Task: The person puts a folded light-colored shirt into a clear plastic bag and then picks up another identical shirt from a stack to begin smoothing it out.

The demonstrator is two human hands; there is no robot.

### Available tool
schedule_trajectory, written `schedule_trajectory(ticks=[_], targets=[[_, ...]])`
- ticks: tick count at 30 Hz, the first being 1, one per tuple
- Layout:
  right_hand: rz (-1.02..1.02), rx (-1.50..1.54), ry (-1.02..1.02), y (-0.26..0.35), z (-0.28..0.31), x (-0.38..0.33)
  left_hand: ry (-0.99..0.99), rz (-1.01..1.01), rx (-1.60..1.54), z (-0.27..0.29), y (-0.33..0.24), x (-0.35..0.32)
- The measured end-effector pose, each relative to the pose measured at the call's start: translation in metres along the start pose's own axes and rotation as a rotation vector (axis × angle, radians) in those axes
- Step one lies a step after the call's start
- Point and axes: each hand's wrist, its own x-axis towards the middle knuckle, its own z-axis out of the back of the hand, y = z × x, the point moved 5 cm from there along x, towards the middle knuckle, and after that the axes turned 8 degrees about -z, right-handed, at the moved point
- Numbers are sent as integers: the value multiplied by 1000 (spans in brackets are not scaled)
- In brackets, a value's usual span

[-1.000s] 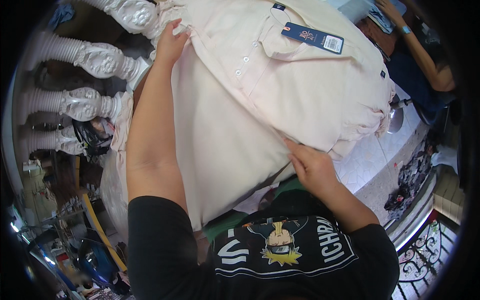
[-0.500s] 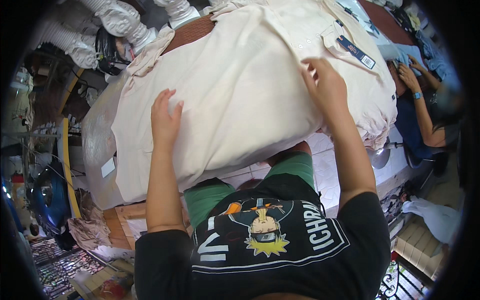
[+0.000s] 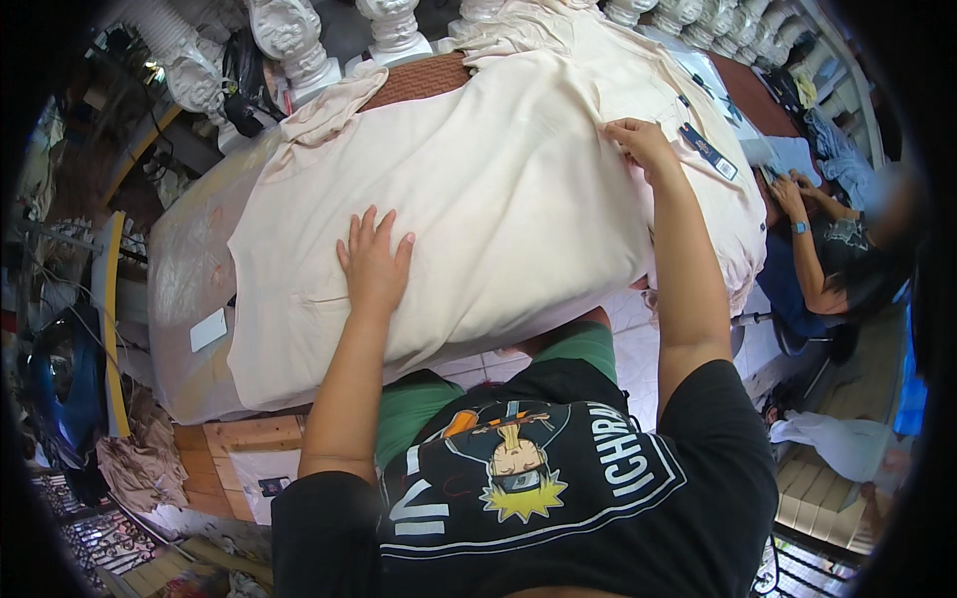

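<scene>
A cream shirt (image 3: 478,189) lies spread over the table, with soft creases across its middle. My left hand (image 3: 375,264) rests flat on its left part, fingers spread, just above a short slit like a pocket opening. At the upper right, my right hand (image 3: 643,145) pinches the shirt's front edge between thumb and fingertips. Beside that hand, a dark blue hang tag (image 3: 709,151) with a white label lies on the shirt. One sleeve (image 3: 334,105) is bunched at the far left, and more fabric hangs in gathers over the right edge.
Clear plastic wrap covers the table's left end (image 3: 189,269), where a white card (image 3: 208,330) lies. White carved balusters (image 3: 289,40) line the far side. At the right, a co-worker (image 3: 827,239) handles light blue cloth. A yellow-edged board (image 3: 112,319) stands at the left.
My left hand has come down flat onto the shirt, a little to the right. My right hand has closed its fingers on the shirt's front edge. The whole view has shifted slightly.
</scene>
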Motion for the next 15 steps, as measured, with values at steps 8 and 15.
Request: schedule_trajectory(ticks=[8,15], targets=[[173,-494,-580,25,35,9,52,2,-65,5,-2,5],[279,-554,-456,64,-10,72,61,-123,-209,-7,48,100]])
